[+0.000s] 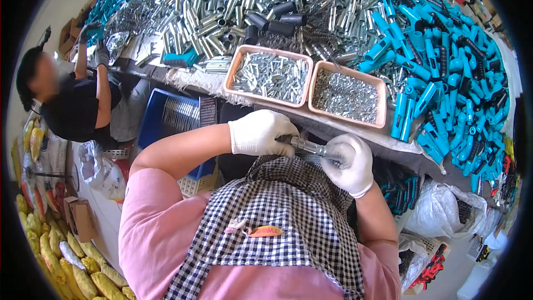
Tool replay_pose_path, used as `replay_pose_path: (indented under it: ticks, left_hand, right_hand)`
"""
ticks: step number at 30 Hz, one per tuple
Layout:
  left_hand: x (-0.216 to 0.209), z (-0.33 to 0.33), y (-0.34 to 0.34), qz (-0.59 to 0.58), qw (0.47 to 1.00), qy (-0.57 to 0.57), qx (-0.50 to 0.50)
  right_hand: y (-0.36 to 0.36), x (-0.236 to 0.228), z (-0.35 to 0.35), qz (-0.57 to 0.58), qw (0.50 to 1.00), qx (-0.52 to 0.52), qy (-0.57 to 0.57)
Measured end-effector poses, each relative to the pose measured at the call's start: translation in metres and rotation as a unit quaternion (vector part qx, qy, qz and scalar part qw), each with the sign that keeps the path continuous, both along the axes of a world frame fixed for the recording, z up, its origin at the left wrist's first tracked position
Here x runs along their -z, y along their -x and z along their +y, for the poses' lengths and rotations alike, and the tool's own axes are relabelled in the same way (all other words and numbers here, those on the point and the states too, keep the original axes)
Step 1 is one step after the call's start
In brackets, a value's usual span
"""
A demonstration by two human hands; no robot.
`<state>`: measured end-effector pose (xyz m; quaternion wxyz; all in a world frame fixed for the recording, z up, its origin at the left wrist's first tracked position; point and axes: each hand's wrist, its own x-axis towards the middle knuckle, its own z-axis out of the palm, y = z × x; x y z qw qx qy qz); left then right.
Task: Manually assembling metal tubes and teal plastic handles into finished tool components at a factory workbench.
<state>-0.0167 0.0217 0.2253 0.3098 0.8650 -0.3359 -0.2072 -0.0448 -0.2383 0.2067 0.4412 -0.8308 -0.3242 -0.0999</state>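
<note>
My left hand (260, 133), in a white glove, is closed around one end of a shiny metal tube-like part (308, 145). A dark section of it shows by the left fingertips. At its other end my right hand (351, 164), also in a white glove and slightly smeared, has its fingers curled about the part. Both hands are in front of my checked apron, just below the bench edge. Closest beyond them stand a pink tray of small metal pins (227, 81) and a pink tray of tiny metal pieces (381, 112).
Teal plastic handles (438, 72) heap up at the right of the bench. Metal tubes (214, 14), black sleeves and springs cover its middle. A blue crate (151, 115) sits below the edge. At the left another person (78, 100) in gloves works. White sacks (444, 208) lie at lower right.
</note>
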Motion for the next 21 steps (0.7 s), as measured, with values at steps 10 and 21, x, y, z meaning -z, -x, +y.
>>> replay_pose_path:
  ticks: [10, 21]
  left_hand:
    - [0.035, -0.014, 0.033, -0.198, 0.977, 0.048, 0.055]
    - [0.051, 0.016, 0.051, 0.129, 0.988, 0.081, -0.025]
  right_hand:
    - [0.024, 0.007, 0.044, 0.063, 0.994, 0.011, 0.086]
    - [0.031, 0.015, 0.061, 0.086, 0.971, -0.095, 0.201]
